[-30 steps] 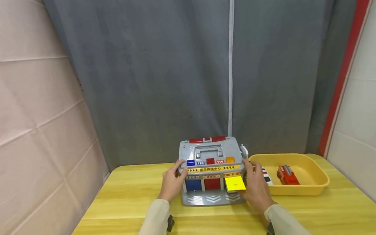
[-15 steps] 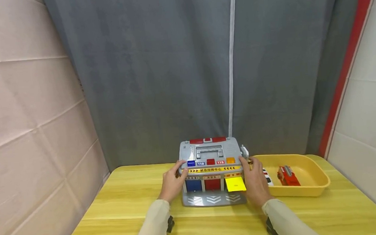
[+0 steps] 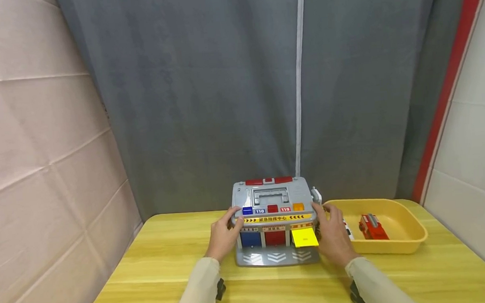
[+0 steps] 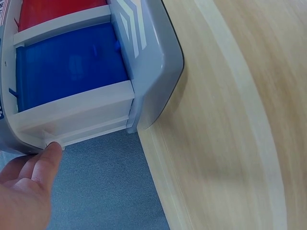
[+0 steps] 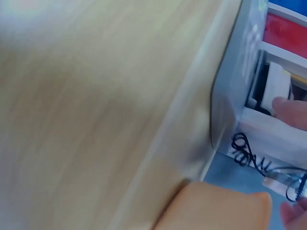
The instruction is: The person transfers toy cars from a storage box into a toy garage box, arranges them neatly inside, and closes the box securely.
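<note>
A grey toy garage (image 3: 272,219) stands on the table with a blue door (image 3: 250,239), a red door (image 3: 275,238) and a raised yellow door (image 3: 305,237). My left hand (image 3: 223,235) grips its left front corner; in the left wrist view its fingers (image 4: 46,165) meet the side wall. My right hand (image 3: 334,236) is at the right end, index finger by the roof corner. In the right wrist view, my thumb (image 5: 290,112) touches a white toy vehicle (image 5: 277,88) inside the third bay. Most of that vehicle is hidden.
Right of the garage sits a yellow tray (image 3: 384,246) holding a red toy fire truck (image 3: 373,227) and a white toy car (image 3: 348,230), partly behind my hand. A black coiled cord (image 5: 244,152) hangs along the garage's right side. A grey curtain (image 3: 205,102) rises behind the table.
A second ago the vehicle's pale edge showed beneath the yellow door; now it is out of sight there. My right hand shifted left, then slightly back right. My left hand has kept its grip.
</note>
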### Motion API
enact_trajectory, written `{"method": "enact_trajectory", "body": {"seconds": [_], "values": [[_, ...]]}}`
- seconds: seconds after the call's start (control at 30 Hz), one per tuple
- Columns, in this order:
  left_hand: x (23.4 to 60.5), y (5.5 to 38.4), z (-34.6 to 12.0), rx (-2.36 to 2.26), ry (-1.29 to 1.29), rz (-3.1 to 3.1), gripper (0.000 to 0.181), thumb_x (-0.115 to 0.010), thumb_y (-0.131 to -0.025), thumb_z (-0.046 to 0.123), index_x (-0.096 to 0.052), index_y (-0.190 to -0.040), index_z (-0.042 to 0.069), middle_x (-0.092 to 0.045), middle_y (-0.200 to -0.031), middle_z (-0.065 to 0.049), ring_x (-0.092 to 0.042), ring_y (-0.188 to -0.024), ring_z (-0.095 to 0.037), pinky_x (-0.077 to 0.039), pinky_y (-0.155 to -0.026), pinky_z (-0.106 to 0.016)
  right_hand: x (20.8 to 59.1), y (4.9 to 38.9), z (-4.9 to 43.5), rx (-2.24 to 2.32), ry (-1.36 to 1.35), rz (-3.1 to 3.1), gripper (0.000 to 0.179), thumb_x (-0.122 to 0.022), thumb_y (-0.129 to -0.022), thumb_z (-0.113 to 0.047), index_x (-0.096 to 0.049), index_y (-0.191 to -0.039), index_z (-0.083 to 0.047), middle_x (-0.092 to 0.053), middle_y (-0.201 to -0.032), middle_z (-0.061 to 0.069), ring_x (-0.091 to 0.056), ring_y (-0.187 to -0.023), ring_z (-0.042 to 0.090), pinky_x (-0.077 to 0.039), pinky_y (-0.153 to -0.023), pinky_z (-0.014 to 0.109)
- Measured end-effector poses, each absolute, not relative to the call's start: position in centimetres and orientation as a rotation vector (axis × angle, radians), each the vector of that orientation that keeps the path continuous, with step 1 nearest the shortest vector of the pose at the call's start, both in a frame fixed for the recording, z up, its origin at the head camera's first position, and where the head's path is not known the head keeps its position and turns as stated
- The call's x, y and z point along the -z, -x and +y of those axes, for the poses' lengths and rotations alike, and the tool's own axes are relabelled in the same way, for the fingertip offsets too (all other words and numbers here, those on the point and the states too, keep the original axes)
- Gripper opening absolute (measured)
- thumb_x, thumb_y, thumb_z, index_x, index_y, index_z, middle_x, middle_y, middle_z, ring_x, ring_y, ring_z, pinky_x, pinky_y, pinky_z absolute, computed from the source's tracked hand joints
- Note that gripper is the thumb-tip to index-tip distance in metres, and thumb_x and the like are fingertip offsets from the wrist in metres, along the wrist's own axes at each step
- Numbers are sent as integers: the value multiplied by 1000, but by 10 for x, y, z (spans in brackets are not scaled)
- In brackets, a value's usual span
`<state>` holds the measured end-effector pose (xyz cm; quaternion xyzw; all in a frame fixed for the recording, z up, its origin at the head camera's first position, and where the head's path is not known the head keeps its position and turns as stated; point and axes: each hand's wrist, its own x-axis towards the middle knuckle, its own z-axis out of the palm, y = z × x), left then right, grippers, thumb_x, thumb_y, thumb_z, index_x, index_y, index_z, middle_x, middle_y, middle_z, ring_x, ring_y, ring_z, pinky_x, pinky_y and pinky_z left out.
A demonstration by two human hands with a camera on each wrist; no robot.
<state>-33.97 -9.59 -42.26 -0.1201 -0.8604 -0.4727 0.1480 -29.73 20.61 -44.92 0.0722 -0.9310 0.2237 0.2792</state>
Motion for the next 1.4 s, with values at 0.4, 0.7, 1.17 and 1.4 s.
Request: {"method": "enact_trajectory", "body": {"seconds": [0.4, 0.7, 1.17, 1.4], "values": [[422, 340, -97, 1331, 339, -2468, 36, -61, -99, 33, -65, -132, 21, -50, -151, -21, -56, -135, -36, -53, -107, -48, 431, 295, 219, -593, -395, -2341, 48, -66, -86, 5, -57, -133, 3, -54, -138, 27, -48, -122, 43, -50, -100, 61], [421, 340, -96, 1333, 329, -2476, 36, -60, -100, 36, -64, -133, 23, -49, -152, -20, -57, -134, -37, -52, -107, -49, 412, 291, 209, -741, -514, -2412, 56, -72, -86, -13, -56, -139, -5, -52, -144, 18, -42, -132, 37, -42, -109, 64], [423, 339, -95, 1326, 328, -2474, 35, -60, -100, 37, -64, -132, 24, -49, -152, -20, -59, -131, -37, -53, -106, -49, 412, 284, 210, -732, -577, -2533, 86, -87, -74, -21, -44, -147, -9, -44, -152, 16, -38, -134, 37, -43, -109, 68], [423, 340, -95, 1346, 320, -2484, 34, -59, -100, 37, -64, -132, 25, -48, -154, -18, -57, -134, -36, -52, -107, -48, 416, 287, 208, -735, -552, -2536, 101, -94, -66, -19, -38, -150, -8, -39, -154, 16, -36, -136, 36, -41, -113, 65]]}}
